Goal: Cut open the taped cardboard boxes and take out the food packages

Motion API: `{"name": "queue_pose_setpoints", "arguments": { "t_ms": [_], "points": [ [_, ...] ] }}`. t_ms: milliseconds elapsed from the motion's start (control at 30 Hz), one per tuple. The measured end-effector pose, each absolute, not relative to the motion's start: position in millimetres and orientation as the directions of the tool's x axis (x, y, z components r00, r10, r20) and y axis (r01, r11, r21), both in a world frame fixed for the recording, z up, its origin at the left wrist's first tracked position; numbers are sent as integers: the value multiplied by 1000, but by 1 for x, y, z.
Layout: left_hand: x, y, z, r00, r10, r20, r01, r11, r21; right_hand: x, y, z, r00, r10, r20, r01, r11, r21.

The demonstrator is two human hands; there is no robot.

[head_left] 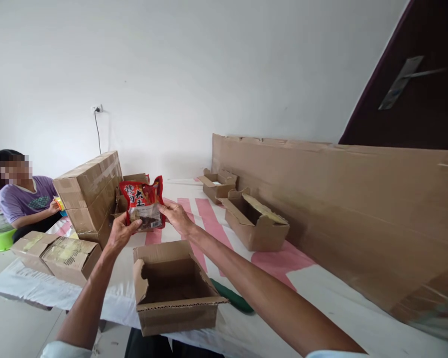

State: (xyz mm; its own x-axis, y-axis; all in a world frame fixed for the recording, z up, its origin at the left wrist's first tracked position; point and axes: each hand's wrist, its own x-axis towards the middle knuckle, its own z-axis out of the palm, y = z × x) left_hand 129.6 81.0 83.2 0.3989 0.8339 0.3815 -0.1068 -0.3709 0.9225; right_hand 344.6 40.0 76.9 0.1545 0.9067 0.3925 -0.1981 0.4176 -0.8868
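Both my hands hold up a red snack packet (pixel 144 203) with white lettering and a clear lower part. My left hand (pixel 122 232) pinches its lower left corner, thumb on the front. At its right edge, my right hand (pixel 176 215) grips it between thumb and fingers. Nearer to me, below the packet, an open cardboard box (pixel 177 315) stands at the table's front edge with its flaps up. Another open box, partly hidden, sits behind the packet.
Two open boxes (pixel 267 236) (pixel 218 186) line a tall cardboard panel (pixel 321 199) on the right. Stacked closed cartons (pixel 93 191) and two low cartons (pixel 65 256) stand left. A green object (pixel 233 297) lies beside the near box. Another person (pixel 32 199) sits at far left.
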Motion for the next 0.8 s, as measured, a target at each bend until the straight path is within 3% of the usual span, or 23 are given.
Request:
{"name": "queue_pose_setpoints", "arguments": {
  "t_ms": [133,267,333,400,533,800],
  "points": [
    [118,87,109,299,818,491,-122,-478,870,367,13,84,144,891,430,-94,445,-891],
    [104,102,111,270,793,546,-115,-537,836,396,-24,56,240,881,409,31,414,-910],
    [99,114,100,290,805,518,-54,-526,849,408,-41,31,290,886,361,50,363,-930],
    [93,127,86,362,811,461,125,-532,837,418,-56,3,341,891,301,66,297,-953],
    [85,155,71,497,813,303,522,-559,644,438,-78,-47,398,898,187,136,144,-980],
    [106,205,68,526,848,67,820,-527,225,462,-117,-97,468,879,94,267,-39,-963]
  ]
}}
